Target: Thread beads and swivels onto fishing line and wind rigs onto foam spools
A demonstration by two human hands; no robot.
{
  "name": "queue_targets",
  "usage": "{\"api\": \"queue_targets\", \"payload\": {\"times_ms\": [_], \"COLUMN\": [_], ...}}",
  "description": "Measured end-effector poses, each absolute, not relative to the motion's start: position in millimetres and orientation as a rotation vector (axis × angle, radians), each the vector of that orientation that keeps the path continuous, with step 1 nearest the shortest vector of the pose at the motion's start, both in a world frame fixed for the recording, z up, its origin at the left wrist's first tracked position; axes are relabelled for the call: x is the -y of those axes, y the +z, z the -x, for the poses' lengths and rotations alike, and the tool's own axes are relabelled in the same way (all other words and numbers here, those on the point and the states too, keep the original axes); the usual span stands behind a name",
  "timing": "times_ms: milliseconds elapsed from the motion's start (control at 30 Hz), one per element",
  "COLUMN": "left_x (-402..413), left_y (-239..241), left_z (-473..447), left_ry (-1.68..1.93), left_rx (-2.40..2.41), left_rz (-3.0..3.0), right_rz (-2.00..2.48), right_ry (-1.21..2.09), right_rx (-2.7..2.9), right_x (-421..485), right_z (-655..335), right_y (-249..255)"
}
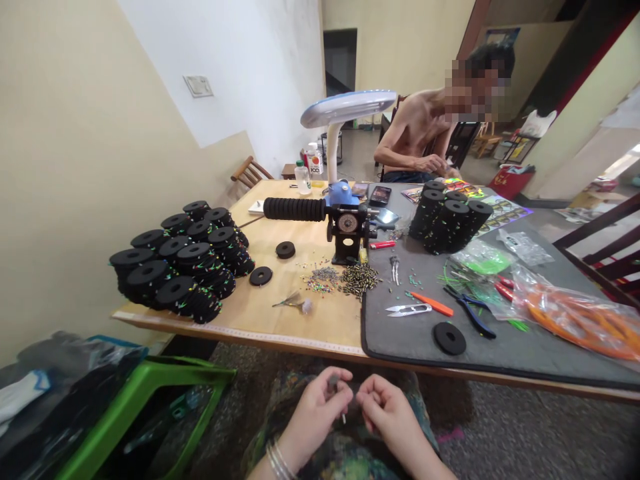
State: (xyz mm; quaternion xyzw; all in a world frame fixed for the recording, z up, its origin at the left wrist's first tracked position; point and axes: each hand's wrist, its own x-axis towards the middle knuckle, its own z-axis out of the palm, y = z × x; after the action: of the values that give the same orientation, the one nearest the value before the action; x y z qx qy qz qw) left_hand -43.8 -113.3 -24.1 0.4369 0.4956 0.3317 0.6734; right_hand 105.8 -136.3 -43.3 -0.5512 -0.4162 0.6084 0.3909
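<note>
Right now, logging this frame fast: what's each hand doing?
Left hand: closed, pinching a small thin piece.
Right hand: fingers pinched shut; what they hold cannot be told.

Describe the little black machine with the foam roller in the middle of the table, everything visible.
The machine stands upright on the wooden table, at the grey mat's edge. Its body is black, metal by the look, with a round brownish disc in front and a blue cap on top. A long black ribbed foam roller sticks out level toward the picture's left. Loose beads lie at its foot. The left hand and right hand are below the table edge, off it.
</note>
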Motion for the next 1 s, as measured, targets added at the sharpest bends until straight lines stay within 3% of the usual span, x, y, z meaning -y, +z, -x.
{"api": "queue_targets", "payload": {"times_ms": [200,1000], "left_x": [113.9,117.0], "left_y": [-32.0,-37.2], "left_z": [41.0,34.9], "left_ry": [0.755,0.574], "left_rx": [-1.009,-0.986], "left_rz": [-0.738,-0.927], "right_rz": [1.392,1.351], "right_ry": [1.590,1.630], "right_rx": [0.830,0.896], "right_x": [135.3,136.5], "right_z": [-107.1,-106.2], "right_y": [-45.6,-46.4]}}
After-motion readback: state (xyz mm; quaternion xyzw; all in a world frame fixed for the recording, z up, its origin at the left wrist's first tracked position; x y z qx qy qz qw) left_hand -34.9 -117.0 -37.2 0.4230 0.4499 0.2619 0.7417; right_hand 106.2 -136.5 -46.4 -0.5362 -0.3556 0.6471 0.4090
